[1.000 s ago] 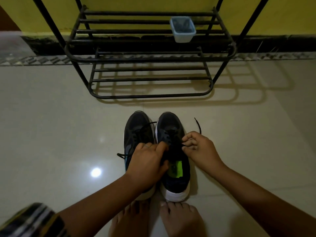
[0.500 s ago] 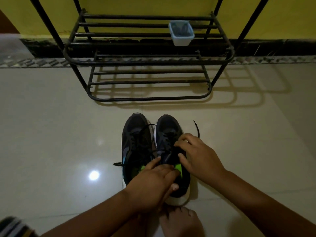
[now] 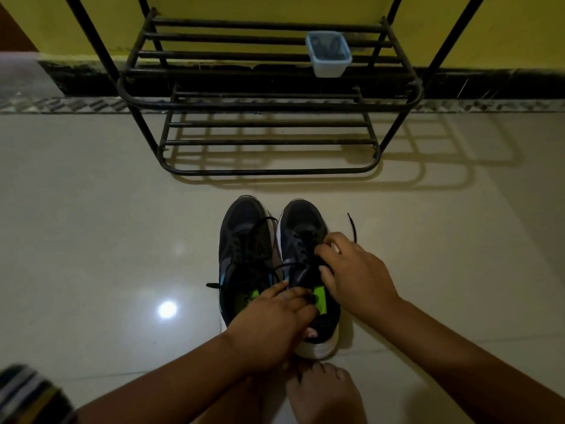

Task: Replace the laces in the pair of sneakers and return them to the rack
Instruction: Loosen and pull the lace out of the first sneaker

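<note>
Two dark sneakers with white soles and green insoles stand side by side on the floor, toes toward the rack: the left sneaker point(image 3: 244, 240) and the right sneaker point(image 3: 301, 228). Both carry black laces. My left hand point(image 3: 272, 322) grips the heel collar of the right sneaker, fingers inside the opening. My right hand point(image 3: 351, 270) pinches the black lace point(image 3: 351, 224) at the right sneaker's eyelets; one lace end sticks up past my fingers. Another lace end point(image 3: 214, 285) trails left of the left sneaker.
A black metal shoe rack point(image 3: 269, 171) stands against the yellow wall just beyond the sneakers. A small pale blue tub point(image 3: 328, 55) sits on its upper shelf. My bare feet point(image 3: 321, 393) are behind the sneakers' heels on glossy tile floor point(image 3: 107, 240).
My left hand slid back from the right sneaker's tongue to its heel opening. My right hand shifted onto the laces near the eyelets. The view moved slightly closer.
</note>
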